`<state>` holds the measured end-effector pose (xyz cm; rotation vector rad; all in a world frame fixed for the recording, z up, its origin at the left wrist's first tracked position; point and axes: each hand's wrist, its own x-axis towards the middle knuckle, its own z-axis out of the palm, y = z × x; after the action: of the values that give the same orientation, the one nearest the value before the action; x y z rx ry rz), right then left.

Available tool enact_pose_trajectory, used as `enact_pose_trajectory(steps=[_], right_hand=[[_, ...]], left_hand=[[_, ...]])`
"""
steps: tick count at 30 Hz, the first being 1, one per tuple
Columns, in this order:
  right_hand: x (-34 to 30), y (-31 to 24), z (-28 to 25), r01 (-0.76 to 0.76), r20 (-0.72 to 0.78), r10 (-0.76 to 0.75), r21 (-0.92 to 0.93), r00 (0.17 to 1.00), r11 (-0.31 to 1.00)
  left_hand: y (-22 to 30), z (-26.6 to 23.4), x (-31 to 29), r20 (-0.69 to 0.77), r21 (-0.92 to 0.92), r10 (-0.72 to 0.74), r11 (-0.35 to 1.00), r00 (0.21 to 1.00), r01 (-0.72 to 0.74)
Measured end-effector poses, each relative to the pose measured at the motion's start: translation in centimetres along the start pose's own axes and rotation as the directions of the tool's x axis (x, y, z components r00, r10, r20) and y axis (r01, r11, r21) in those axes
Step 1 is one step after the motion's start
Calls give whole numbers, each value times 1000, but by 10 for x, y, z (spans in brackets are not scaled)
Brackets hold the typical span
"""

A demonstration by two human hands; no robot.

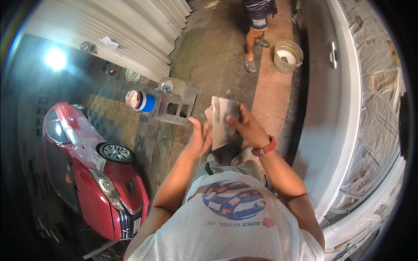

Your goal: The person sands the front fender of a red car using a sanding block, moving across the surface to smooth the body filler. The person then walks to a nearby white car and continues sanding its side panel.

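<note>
1. Two hands up: left hand [201, 138] and right hand [246, 126] each pinch one grey board [221, 122], held before the chest.
2. One stool [178, 101], one can [140, 101], perhaps paint.
3. One bucket [288, 55], two cars.

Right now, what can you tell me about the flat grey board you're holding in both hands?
The flat grey board looks like a thin, stiff panel, pale grey and smeared with lighter filler-like patches. It is held upright in front of the chest, tilted slightly, above the paved ground. The left hand supports its lower left edge, palm open against it; the right hand grips its right side, fingers curled over the face. A thin blade-like tip shows at its top edge.
</note>
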<state>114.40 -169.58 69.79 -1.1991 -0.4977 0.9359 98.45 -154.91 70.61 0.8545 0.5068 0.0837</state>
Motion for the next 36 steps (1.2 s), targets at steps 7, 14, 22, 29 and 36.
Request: enact_pose_trajectory(steps=[7,14,22,29,36], right_hand=[[-13,15,21,-85,73,59,428,996,900],[-23,53,68,-294,89,325,689,941,663],[-40,68,186,193,5,-223,-523,975,830],[-87,129,295,209,2,-223,-363,975,908],[-132,158,394,-180,88,201,-203,976,962]], left_hand=[[19,-25,-18,-193,358,313,905,930,-230],[24,-40,-83,-160,695,491,672,856,-256],[13,-103,-183,-180,761,471,623,864,-181],[-9,-188,-291,-282,854,452,520,846,7],[-27,-240,-389,-305,127,341,940,889,-317]])
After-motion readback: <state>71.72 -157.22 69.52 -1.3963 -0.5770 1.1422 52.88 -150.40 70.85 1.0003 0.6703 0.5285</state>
